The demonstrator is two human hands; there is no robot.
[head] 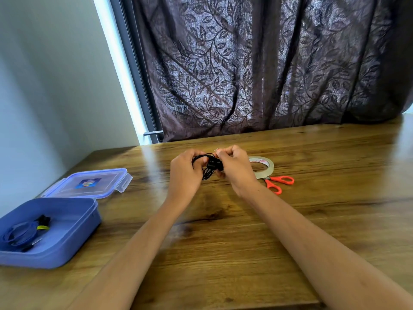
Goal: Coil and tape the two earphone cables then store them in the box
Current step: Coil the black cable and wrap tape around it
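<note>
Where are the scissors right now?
In the head view, the scissors lie on the table right of centre, on the near side of the tape roll and beside the right hand, which holds the black cable.

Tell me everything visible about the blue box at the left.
The blue box is a square, opaque plastic container with rounded corners, open, sitting flat on the wooden table near its left edge. Its clear lid, blue-rimmed with clip latches and a sticker, lies just behind it. Inside lies a coiled blue earphone cable.
</note>
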